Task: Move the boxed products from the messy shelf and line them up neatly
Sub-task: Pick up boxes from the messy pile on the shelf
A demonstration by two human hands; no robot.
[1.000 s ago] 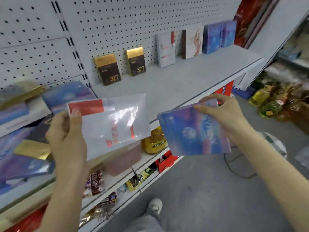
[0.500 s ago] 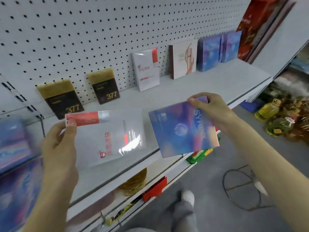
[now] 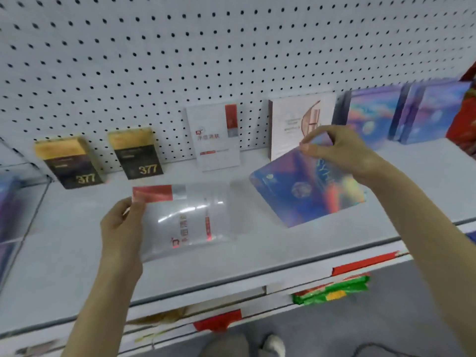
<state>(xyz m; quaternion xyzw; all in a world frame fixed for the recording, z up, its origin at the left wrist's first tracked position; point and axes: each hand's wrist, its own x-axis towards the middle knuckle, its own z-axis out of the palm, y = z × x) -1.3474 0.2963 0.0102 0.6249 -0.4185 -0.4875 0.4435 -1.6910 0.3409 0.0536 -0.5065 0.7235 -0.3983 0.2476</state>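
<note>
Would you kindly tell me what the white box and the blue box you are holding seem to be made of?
The white box in the left hand looks like thin card wrapped in glossy clear film: bright glare streaks cross its face. The blue box in the right hand seems card with a holographic foil finish: rainbow bands shimmer across it.

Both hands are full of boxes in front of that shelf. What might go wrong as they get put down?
1. The right hand pinches the shiny blue box by one corner only, tilted; it could slip or swing.
2. That box hangs in front of the standing cream box, which might get knocked over.
3. The left hand holds the glossy white box by one end, so its grip may slide.
</note>
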